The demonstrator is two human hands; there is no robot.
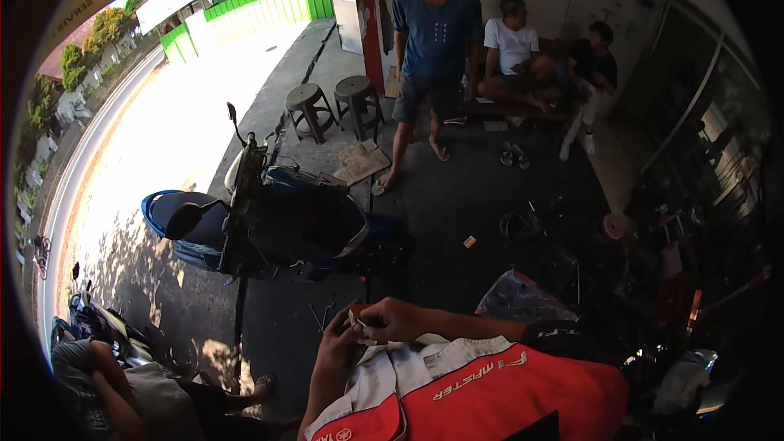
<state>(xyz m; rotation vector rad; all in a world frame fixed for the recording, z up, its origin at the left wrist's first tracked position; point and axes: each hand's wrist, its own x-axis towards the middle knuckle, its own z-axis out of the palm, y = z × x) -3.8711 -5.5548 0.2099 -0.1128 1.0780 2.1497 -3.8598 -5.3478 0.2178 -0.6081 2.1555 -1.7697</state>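
Close in front of my chest, my left hand (335, 345) and my right hand (394, 320) are brought together with fingers bent. Pinched between them is a small orange-and-white piece (357, 311), perhaps a little packet or box; its exact kind is too small to make out. Both sets of fingertips touch it and partly cover it. Beyond my hands, a blue-and-black scooter (286, 224) is parked across the dark floor. Several thin tools (322, 316) lie on the ground just left of my hands.
A person in a blue shirt (437, 33) stands ahead; two people sit on a low bench (523, 110). Two round stools (306, 106) are behind the scooter. A small orange-and-white box (469, 241) and a clear plastic bag (523, 298) lie right. Another person (155, 392) sits lower left.
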